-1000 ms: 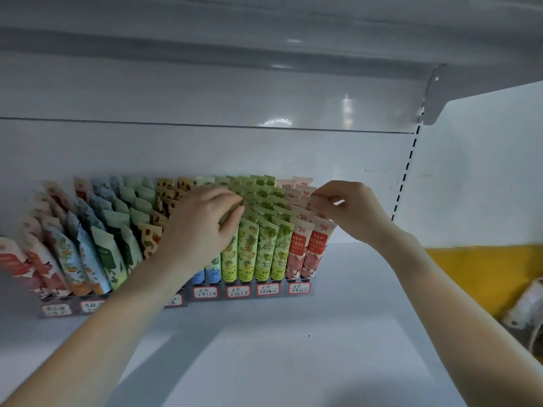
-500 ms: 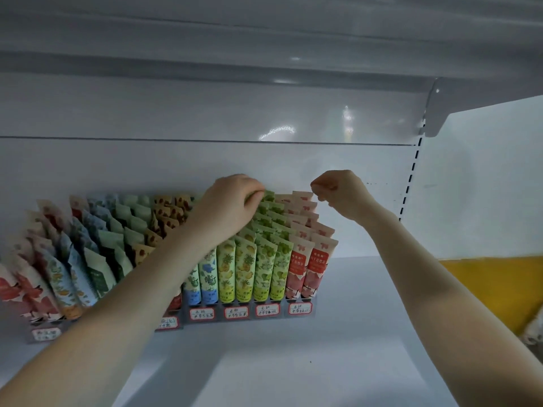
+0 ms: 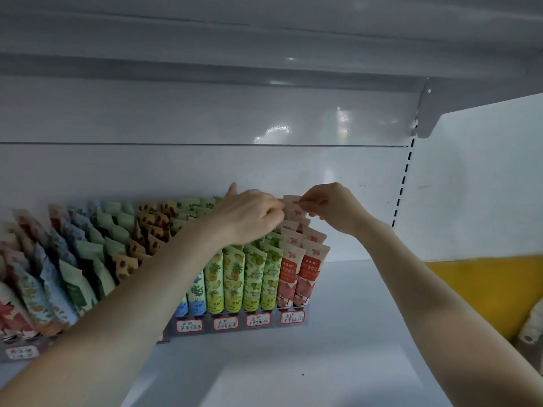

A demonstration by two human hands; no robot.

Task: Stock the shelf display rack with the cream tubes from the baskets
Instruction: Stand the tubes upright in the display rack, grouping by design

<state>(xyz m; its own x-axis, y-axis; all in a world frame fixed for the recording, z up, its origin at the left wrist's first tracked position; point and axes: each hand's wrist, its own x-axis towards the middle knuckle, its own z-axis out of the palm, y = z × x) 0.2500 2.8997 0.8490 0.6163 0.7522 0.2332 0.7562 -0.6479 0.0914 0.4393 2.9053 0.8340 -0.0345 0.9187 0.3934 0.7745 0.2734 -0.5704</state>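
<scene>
Tubes (image 3: pixel 226 277) fill the rack (image 3: pixel 235 326) on the white shelf (image 3: pixel 338 348), standing in stepped rows that rise toward the back wall. From your left the columns run red, blue, green and orange-spotted, then blue, yellow pineapple, light green, and pink-red at the right end. Handwritten tags (image 3: pixel 291 317) line the rack's front edge.

Your left hand (image 3: pixel 249 214) reaches over the green columns to the back rows; its fingers curl down among the tube tops with the thumb raised, and whether they grip a tube you cannot tell from here. Your right hand (image 3: pixel 332 205) is at the top of the pink-red column, its fingers (image 3: pixel 305 204) pressed together, pinching the flat crimped end of the rearmost pink tube (image 3: pixel 292 201). That tube stands upright at the back of the column, just beside your left knuckles.

Past the shelf's right side, a yellow surface (image 3: pixel 476 289) shows, with a pale object (image 3: pixel 533 327) at the frame edge.
</scene>
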